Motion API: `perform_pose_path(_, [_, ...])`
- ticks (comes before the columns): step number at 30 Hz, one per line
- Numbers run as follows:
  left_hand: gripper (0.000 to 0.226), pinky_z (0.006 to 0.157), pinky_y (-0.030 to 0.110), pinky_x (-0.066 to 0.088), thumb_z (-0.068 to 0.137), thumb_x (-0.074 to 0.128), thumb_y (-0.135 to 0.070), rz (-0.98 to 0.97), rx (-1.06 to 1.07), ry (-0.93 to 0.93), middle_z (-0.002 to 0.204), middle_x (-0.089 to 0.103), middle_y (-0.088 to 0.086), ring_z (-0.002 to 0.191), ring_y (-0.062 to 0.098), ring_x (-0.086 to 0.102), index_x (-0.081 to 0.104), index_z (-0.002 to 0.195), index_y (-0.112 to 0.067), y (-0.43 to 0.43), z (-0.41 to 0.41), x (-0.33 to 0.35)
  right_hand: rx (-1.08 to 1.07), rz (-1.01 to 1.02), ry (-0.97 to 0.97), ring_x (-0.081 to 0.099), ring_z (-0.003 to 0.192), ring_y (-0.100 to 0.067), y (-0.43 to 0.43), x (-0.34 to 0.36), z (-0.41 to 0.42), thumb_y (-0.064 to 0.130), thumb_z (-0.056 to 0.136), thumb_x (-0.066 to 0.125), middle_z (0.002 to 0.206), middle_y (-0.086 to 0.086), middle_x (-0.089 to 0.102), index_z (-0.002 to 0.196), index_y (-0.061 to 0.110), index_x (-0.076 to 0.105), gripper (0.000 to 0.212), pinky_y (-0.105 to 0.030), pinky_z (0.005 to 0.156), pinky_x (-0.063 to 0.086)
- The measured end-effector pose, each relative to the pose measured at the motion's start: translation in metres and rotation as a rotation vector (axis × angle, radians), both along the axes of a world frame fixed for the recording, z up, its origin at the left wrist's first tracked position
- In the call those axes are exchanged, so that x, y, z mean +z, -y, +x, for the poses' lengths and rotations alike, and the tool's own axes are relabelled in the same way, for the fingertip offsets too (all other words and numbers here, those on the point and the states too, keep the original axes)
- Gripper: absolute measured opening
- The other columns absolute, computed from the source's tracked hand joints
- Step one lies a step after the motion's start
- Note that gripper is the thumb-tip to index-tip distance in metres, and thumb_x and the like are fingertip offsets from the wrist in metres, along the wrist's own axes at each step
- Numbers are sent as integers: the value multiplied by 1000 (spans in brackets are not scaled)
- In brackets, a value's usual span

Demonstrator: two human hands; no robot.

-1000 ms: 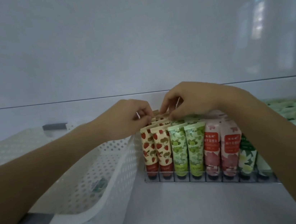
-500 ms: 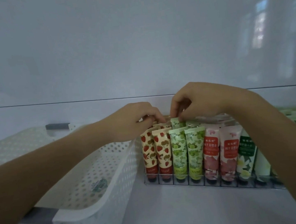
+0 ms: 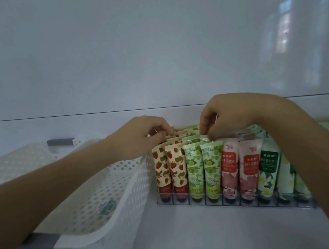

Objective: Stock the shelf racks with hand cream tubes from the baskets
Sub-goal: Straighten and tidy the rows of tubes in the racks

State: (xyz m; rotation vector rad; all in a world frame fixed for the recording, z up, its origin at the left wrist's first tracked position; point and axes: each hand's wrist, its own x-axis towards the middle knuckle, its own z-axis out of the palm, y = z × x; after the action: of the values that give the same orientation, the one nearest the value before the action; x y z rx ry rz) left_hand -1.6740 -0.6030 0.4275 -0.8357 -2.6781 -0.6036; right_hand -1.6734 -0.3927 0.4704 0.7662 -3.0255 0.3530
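Both hands have shifted slightly apart along the tube tops since the earlier frames: left hand (image 3: 140,137) now sits over the strawberry rows, right hand (image 3: 227,116) over the green-grape rows, and the view has tipped so the rack reads a little lower and closer.

Left hand: fingers curled together, tips pinching the crimped top edges of the strawberry tubes (image 3: 170,169) near the back of their lanes. Right hand: thumb and forefinger closed on the crimp of a green tube (image 3: 203,167) row; which single tube is gripped I cannot tell, the knuckles hide it.

Rack (image 3: 232,200): clear, divided lanes, tubes standing cap-down. Front row full: two strawberry, two green, two pink tubes (image 3: 238,169), then white-and-green floral tubes (image 3: 269,171) partly behind the right forearm. More packets lie on the shelf to the far right, blurred.

White perforated basket (image 3: 98,198) just left of the rack, touching or nearly so; only a label shows on its floor, so stock from it looks used up.

Judgement, step in hand: seating and squaring the rear tubes. To do well:
- press straight down on crimps, not forward, so front tubes do not tip out
- keep each design in its own lane
- level the tops before releasing
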Motion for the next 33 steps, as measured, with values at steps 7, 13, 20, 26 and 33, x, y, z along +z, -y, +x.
perform_pose_path(7, [18, 67, 3, 42, 93, 49, -18, 19, 45, -51, 86, 59, -23, 80, -6, 57, 62, 96, -30, 3, -1, 6, 48, -40, 22, 58, 71, -3, 0, 2, 0, 14, 81, 63, 82, 13, 66, 75, 32, 67, 19, -19, 61, 42])
perform_pose_path(13, [14, 64, 8, 38, 91, 53, -16, -232, 195, 69, 89, 62, -10, 71, -6, 54, 60, 91, -28, 7, -18, 46, 86, -192, -85, 55, 80, -1, 20, 21, -11, 18, 84, 65, 85, 16, 61, 80, 31, 66, 13, -16, 64, 38])
perform_pose_path(20, [15, 67, 7, 46, 89, 56, -15, -111, 93, 163, 86, 67, -11, 75, -1, 62, 69, 94, -20, 3, -26, 29, 77, -148, -3, 57, 79, -4, 38, -7, -30, 12, 80, 64, 80, 14, 64, 72, 32, 67, 22, -21, 68, 45])
perform_pose_path(26, [16, 79, 17, 51, 89, 58, -17, 38, 27, 242, 96, 71, -8, 87, 6, 65, 71, 97, -23, 12, -24, 17, 101, -151, -43, 57, 73, 0, 37, -11, -34, 12, 80, 62, 76, 16, 63, 73, 31, 68, 22, -18, 58, 42])
perform_pose_path(33, [21, 82, 25, 53, 90, 55, -8, 73, 9, 223, 97, 71, -1, 89, 14, 66, 69, 97, -21, 9, -22, 12, 95, -128, -52, 56, 73, -2, 41, -11, -31, 12, 80, 60, 77, 14, 63, 75, 30, 67, 20, -18, 57, 41])
